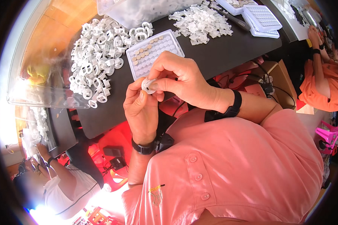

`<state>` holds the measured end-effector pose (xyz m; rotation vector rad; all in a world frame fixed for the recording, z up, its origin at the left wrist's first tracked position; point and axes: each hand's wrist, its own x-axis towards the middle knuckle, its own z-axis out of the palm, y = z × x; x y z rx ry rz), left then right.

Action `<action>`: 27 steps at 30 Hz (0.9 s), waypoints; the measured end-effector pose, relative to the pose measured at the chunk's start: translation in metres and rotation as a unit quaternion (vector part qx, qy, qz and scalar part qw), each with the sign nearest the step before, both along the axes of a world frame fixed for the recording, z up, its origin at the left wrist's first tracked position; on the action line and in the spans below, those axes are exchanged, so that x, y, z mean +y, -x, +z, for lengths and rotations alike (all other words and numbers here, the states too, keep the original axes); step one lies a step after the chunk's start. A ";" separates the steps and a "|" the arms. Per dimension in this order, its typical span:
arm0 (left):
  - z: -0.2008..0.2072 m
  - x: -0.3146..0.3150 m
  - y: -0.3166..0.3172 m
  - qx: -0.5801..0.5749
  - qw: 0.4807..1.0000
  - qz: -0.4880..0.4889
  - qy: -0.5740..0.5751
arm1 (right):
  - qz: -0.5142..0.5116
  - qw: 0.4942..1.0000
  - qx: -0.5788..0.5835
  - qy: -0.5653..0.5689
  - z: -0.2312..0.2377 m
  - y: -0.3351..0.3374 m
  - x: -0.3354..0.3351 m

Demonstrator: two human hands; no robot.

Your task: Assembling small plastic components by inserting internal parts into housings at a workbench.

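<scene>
My left hand (141, 110) and my right hand (180, 78) meet over the near edge of a black table (229, 48). Both pinch one small white round plastic part (148, 85); the left fingers hold it from below, the right thumb and fingers press on it from above. Just behind the hands lies a white tray (154, 50) with a grid of small wells, a few of them filled with tan discs. Left of the tray spreads a heap of white ring-shaped plastic parts (95, 56).
A second pile of white parts (201, 20) lies at the back, beside stacked white grid trays (263, 18). A clear plastic sheet (45, 71) edges the table's left. Another person in orange (321, 78) sits at right, and a third person (60, 180) at lower left.
</scene>
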<state>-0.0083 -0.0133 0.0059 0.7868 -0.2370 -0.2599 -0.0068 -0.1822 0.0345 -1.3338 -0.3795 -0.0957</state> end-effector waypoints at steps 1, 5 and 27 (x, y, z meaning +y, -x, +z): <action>0.000 -0.001 0.000 -0.008 1.000 -0.002 0.001 | 0.012 1.000 0.024 -0.008 0.003 0.000 -0.002; 0.003 -0.005 0.001 -0.017 1.000 0.023 -0.001 | 0.007 1.000 -0.017 0.024 0.003 0.001 -0.003; -0.001 -0.002 0.001 -0.014 0.999 0.025 -0.022 | -0.096 0.967 -0.186 0.142 -0.004 0.000 -0.005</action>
